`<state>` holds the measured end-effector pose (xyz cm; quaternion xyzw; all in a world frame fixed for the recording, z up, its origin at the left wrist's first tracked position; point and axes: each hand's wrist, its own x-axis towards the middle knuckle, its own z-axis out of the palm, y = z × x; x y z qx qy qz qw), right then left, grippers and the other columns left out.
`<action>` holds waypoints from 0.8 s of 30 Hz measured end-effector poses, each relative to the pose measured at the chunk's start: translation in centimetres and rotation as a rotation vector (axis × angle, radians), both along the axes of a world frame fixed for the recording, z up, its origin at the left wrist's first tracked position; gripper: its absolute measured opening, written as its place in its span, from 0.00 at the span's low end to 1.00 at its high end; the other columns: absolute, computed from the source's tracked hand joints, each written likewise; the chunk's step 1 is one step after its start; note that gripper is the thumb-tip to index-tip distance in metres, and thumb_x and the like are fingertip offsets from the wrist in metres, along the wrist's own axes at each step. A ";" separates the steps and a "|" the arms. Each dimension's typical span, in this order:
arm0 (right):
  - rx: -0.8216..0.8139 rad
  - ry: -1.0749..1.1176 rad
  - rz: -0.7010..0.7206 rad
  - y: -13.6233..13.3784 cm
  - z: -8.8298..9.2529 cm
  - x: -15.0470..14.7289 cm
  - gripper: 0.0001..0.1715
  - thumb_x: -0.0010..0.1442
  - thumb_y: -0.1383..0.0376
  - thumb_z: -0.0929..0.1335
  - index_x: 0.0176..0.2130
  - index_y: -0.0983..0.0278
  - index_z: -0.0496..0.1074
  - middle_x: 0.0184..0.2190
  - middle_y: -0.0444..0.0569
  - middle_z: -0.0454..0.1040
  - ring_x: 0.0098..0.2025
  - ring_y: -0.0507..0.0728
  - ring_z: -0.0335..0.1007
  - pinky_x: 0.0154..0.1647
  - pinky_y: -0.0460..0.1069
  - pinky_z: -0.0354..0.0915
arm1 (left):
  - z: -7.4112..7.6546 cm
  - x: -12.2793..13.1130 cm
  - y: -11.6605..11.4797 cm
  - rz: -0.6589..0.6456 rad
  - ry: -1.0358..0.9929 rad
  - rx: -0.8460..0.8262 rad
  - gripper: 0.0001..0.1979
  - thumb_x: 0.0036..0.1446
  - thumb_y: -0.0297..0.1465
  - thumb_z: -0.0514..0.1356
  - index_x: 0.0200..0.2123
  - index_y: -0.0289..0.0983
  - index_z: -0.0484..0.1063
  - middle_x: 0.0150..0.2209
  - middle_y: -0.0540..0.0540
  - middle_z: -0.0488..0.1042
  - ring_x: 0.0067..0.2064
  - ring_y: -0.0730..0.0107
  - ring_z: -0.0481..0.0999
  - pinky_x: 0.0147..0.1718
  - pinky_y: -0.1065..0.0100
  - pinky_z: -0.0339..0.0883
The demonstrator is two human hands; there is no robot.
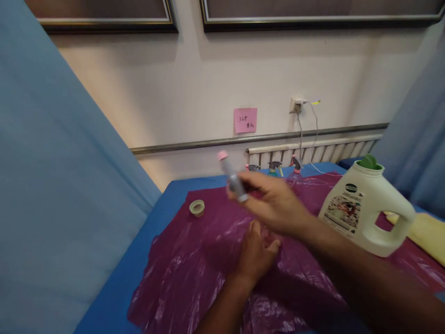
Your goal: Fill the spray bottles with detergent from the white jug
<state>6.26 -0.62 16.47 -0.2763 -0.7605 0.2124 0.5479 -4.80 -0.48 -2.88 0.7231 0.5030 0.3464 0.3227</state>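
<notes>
My right hand [278,199] is closed around a grey spray head [233,178] with a pink tip, held up above the sheet and smeared by motion. Below it, my left hand [255,253] is low over the purple plastic sheet [187,273], its fingers curled. Something clear and pinkish shows between the left thumb and fingers, too faint to make out. To the left of both hands, a small pale green cap-like ring [197,207] stands on the sheet.
Several spray bottles [295,176] stand at the back by the radiator [323,144]. A large white jug [368,213] with something green in its mouth is on the right, beside a yellow cloth [426,234]. A blue curtain [62,185] hangs on the left.
</notes>
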 end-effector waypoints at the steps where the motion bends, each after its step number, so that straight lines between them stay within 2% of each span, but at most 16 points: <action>1: -0.068 0.092 -0.028 -0.2 0.8 2.0 0.10 0.71 0.65 0.73 0.51 0.57 0.82 0.44 0.46 0.85 0.44 0.56 0.80 0.47 0.52 0.77 | 0.0 0.1 0.0 0.004 -0.003 -0.004 0.39 0.57 0.36 0.72 0.71 0.42 0.69 0.70 0.36 0.75 0.72 0.38 0.72 0.70 0.43 0.68; 3: -0.154 0.227 -0.125 -0.7 1.7 5.4 0.12 0.67 0.61 0.77 0.51 0.57 0.84 0.43 0.46 0.85 0.42 0.56 0.80 0.44 0.51 0.77 | -0.2 0.3 0.1 0.004 -0.015 -0.001 0.42 0.58 0.38 0.71 0.74 0.41 0.65 0.74 0.36 0.70 0.74 0.41 0.69 0.74 0.43 0.62; 5: -0.204 0.299 -0.223 -0.9 1.6 7.9 0.14 0.65 0.59 0.80 0.50 0.57 0.85 0.43 0.46 0.85 0.41 0.56 0.79 0.44 0.51 0.76 | -0.4 0.3 0.2 -0.003 -0.020 0.007 0.44 0.60 0.42 0.71 0.76 0.40 0.63 0.75 0.36 0.68 0.76 0.43 0.67 0.76 0.44 0.59; 9: -0.303 0.361 -0.272 -0.4 -0.7 10.2 0.19 0.63 0.53 0.81 0.51 0.57 0.86 0.40 0.46 0.84 0.40 0.56 0.77 0.45 0.52 0.76 | -0.4 0.3 0.5 0.012 -0.019 -0.014 0.44 0.58 0.39 0.71 0.75 0.39 0.63 0.75 0.36 0.68 0.76 0.45 0.67 0.76 0.46 0.59; 12: -0.359 0.440 -0.253 0.0 -2.5 10.5 0.19 0.63 0.51 0.81 0.50 0.57 0.85 0.42 0.47 0.84 0.41 0.56 0.78 0.49 0.54 0.77 | -0.2 0.3 0.5 0.007 -0.019 -0.017 0.44 0.57 0.36 0.71 0.75 0.40 0.63 0.75 0.37 0.68 0.76 0.45 0.67 0.76 0.46 0.59; 16: -0.404 0.475 -0.246 0.3 -4.1 10.2 0.18 0.62 0.50 0.81 0.46 0.57 0.86 0.43 0.48 0.85 0.43 0.57 0.78 0.51 0.54 0.76 | 0.1 0.2 0.4 -0.002 -0.018 -0.009 0.43 0.58 0.36 0.70 0.75 0.41 0.62 0.75 0.37 0.68 0.75 0.46 0.68 0.75 0.46 0.60; 20: -0.460 0.382 -0.242 0.4 -6.3 9.7 0.21 0.61 0.48 0.80 0.46 0.59 0.85 0.43 0.49 0.86 0.44 0.58 0.78 0.52 0.55 0.75 | 0.2 0.1 0.3 -0.015 -0.022 0.004 0.42 0.59 0.36 0.70 0.75 0.42 0.62 0.75 0.37 0.69 0.75 0.46 0.69 0.75 0.45 0.62; 24: -0.516 0.241 -0.201 0.6 -9.7 9.4 0.20 0.64 0.48 0.78 0.44 0.60 0.84 0.40 0.47 0.84 0.43 0.59 0.78 0.50 0.54 0.75 | 0.0 0.1 0.3 -0.009 -0.023 -0.001 0.43 0.60 0.35 0.70 0.75 0.42 0.61 0.75 0.38 0.68 0.75 0.45 0.68 0.74 0.42 0.62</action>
